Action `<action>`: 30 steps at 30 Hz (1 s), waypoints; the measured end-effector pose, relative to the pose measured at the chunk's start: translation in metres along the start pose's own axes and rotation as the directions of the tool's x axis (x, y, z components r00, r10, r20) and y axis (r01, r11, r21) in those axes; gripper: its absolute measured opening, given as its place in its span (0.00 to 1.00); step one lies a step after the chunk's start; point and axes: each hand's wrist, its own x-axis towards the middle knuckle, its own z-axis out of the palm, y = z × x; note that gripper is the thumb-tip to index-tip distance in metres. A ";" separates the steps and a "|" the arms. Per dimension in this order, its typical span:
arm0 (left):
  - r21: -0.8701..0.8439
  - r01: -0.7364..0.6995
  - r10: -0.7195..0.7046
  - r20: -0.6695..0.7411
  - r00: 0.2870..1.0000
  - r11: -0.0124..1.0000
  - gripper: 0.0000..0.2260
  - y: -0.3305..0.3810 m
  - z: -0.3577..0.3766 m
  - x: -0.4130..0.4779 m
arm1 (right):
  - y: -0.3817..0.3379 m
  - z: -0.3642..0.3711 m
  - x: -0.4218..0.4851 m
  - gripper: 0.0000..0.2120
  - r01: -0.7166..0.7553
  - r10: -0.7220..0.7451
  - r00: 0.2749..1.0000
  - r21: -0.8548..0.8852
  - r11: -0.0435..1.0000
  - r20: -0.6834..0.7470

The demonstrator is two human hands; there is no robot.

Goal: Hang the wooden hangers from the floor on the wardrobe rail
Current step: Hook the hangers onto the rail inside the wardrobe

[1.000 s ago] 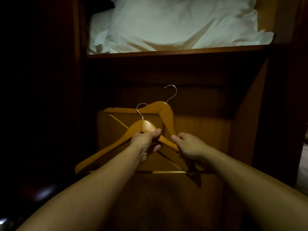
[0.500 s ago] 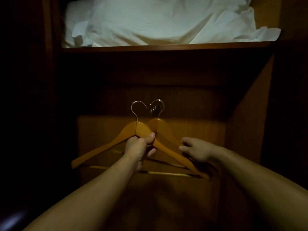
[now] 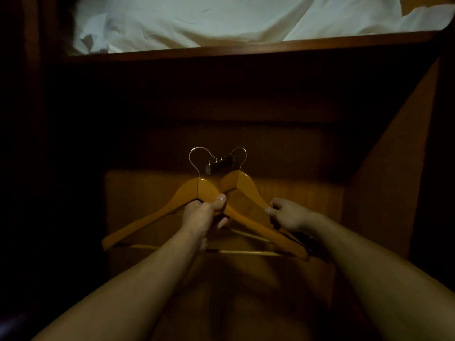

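two wooden hangers held up inside a dark wardrobe

at frame centre our left hand [image 3: 204,215] is clenched on the front hanger [image 3: 157,212], our right hand [image 3: 288,214] grasps the rear hanger [image 3: 248,195]; their wire hooks flank a dark bracket [image 3: 220,164]. white bedding [image 3: 221,18] fills the shelf [image 3: 246,49] across the top.

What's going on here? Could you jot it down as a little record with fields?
place: inside a dim wooden wardrobe
left hand: grips the front hanger at its neck
right hand: holds the rear hanger by its right arm
hooks: both raised near a dark fitting; whether they have caught cannot be told
shelf above: white bedding
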 end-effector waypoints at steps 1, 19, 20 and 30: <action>0.013 -0.011 0.011 -0.007 1.000 1.000 0.07 -0.001 0.003 0.002 | 0.004 -0.001 0.007 0.08 -0.001 0.001 1.000 0.001 1.000 0.002; 0.227 -0.104 0.121 -0.063 0.991 0.968 0.12 -0.013 0.016 0.029 | 0.008 0.016 0.121 0.12 -0.036 0.034 0.999 0.046 0.998 0.040; 0.233 -0.110 0.128 -0.065 0.990 0.966 0.11 -0.013 0.016 0.030 | 0.009 0.017 0.125 0.11 -0.038 0.036 0.998 0.039 0.999 0.043; 0.277 -0.121 0.141 -0.053 0.989 0.953 0.12 -0.013 0.014 0.029 | 0.013 0.030 0.128 0.17 -0.050 0.049 0.996 0.016 0.999 0.069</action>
